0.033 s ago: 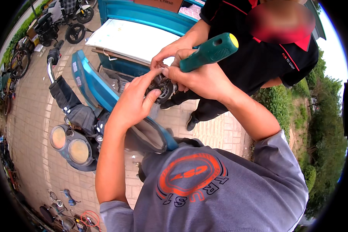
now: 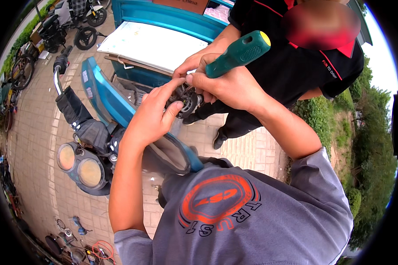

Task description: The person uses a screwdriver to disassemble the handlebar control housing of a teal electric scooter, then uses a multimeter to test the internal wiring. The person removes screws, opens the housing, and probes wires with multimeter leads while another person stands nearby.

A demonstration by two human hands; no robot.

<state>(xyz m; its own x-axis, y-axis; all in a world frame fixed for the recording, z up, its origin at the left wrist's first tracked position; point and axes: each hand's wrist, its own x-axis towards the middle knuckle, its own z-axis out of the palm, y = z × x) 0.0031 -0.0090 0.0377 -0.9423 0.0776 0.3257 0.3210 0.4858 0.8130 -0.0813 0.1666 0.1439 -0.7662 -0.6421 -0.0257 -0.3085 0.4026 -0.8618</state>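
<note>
1. Left hand [image 2: 151,115]: grip set on a round dark part [image 2: 190,105], thumb against its near side, forefinger stretched along its top.
2. Right hand [image 2: 235,88]: grip closed on a green tool handle [image 2: 238,55] with a yellow end. Handle tilted, yellow end up and to the right; shaft hidden.
3. Right thumb tip just beside left forefinger tip, above the dark part. Exact contact there too small to tell.
4. Dark part sits between the two hands, raised over the pavement [image 2: 33,132].
5. Other person, in a black shirt [image 2: 269,57], stands opposite. That person's hand [image 2: 192,62] reaches in near the part; its grip partly covered, cannot tell what it holds.
6. Beyond the hands: blue cart [image 2: 163,17], white board [image 2: 150,46] lying across it.
7. Left: handlebar [image 2: 58,79], two round lamps [image 2: 91,173] below.
8. Lower left: orange cord [image 2: 102,244] on the pavement.
</note>
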